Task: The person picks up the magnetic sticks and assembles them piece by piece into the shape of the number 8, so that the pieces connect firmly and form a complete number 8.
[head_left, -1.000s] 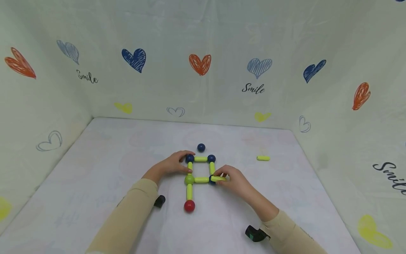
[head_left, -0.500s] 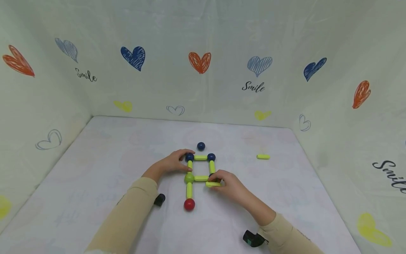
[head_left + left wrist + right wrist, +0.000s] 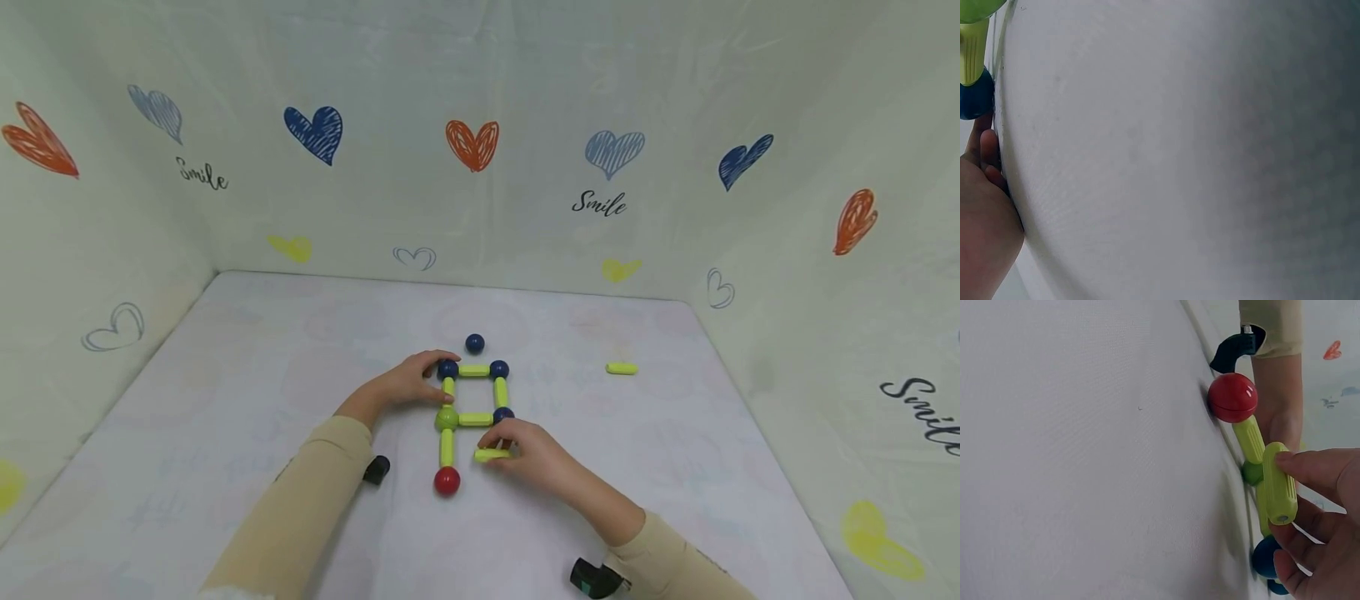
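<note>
A flat frame of yellow-green magnetic rods (image 3: 476, 420) and balls lies on the table, forming a square with a stem toward the near side. Blue balls mark three corners, a green ball (image 3: 447, 418) the fourth, and a red ball (image 3: 447, 481) ends the stem. My left hand (image 3: 401, 385) holds the square's left side, fingers at the far-left blue ball (image 3: 447, 369) and thumb by the rod below it. Between thumb and fingers my right hand (image 3: 534, 454) pinches a loose magnetic rod (image 3: 1279, 487), right of the stem and apart from it. Its grey end shows in the right wrist view.
One loose blue ball (image 3: 475, 343) sits beyond the square. Another yellow-green rod (image 3: 621, 368) lies farther right. Black wrist-camera mounts show at both sleeves, the right mount (image 3: 596, 577) near the front. A heart-printed cloth wall (image 3: 525, 217) stands behind the table.
My right hand has carried the rod from the square's near-right blue ball toward the near side and left, beside the stem. My left hand stays at the square's left side.
</note>
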Available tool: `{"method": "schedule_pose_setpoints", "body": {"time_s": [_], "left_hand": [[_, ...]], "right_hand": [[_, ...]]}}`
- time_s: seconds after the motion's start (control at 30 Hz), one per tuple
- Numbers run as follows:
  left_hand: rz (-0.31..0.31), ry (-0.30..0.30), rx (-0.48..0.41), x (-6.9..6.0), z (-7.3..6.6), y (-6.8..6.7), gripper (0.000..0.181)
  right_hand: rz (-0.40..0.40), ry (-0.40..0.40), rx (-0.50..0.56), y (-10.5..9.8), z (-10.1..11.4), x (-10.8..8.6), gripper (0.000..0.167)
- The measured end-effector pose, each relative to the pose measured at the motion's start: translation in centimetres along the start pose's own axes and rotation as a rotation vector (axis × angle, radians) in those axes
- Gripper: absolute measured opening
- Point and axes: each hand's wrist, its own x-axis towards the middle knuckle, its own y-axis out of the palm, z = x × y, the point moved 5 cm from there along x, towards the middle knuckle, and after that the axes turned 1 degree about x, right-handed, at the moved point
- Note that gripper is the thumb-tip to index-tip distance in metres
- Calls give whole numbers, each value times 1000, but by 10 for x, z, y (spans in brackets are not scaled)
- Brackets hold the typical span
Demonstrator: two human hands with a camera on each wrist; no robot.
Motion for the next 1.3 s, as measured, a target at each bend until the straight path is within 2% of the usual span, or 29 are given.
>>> {"method": "schedule_pose_setpoints", "body": {"time_s": [0.23,0.9,1.07,1.3], "left_hand": [[1,1,8,0,1,0,70],[6,38,-15,3,3,-1,69],[5,35,-8,3,2,-1,69],[7,11,-9,1,2,-1,70]], "right_hand": [[36,17,0,8,2,-1,23],[128,-20,-8,22,1,0,21],[132,-41,-25,24,3,1,21],[131,-28,-12,26,2,1,20]]}}
